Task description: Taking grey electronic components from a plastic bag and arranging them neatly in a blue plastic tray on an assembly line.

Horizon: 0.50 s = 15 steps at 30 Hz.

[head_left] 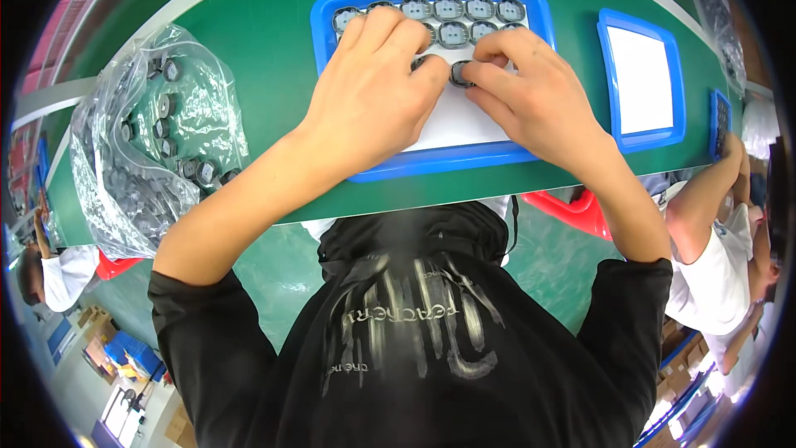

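Observation:
Both hands are over a blue tray (pixel 452 163) lined with a white sheet. Small dark grey oval parts (pixel 448 7) stand in rows along its far side, some hidden behind my fingers. My right hand (pixel 535 91) pinches one grey part (pixel 461 75) between thumb and fingertips, just above or on the white sheet. My left hand (pixel 369 95) is bent over the tray's left half, thumb and index finger closed around another grey part (pixel 419 61), which is mostly covered.
Left of the tray, a clear plastic bag (pixel 91 145) holds many loose grey parts (pixel 162 128). A second blue tray (pixel 680 108) with a white sheet lies to the right. Farther right, a co-worker's hand (pixel 732 146) touches another tray. Red stools (pixel 572 214) stand below the green table's edge.

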Motion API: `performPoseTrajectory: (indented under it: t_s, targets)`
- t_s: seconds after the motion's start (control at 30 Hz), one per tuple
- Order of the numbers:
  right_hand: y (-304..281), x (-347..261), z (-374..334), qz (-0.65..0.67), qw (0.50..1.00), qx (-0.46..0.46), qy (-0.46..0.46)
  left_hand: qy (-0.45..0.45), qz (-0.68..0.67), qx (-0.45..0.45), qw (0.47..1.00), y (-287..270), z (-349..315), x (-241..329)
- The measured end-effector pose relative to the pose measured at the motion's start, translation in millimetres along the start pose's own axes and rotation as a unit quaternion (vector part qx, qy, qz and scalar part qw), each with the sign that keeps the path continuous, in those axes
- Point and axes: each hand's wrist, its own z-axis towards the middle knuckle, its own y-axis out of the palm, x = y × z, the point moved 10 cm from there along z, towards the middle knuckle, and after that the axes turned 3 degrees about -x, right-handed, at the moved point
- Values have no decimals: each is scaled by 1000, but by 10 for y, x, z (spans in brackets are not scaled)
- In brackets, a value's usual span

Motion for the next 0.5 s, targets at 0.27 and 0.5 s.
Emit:
performPoseTrajectory:
  t_s: [0.27,0.5]
  targets:
    - [0,-24,103,-10,998,39,-47,-43,-38,-21,998,27,-3,-123]
    - [-14,-47,153,-31,998,14,-44,-95,-68,-47,992,53,-17,-239]
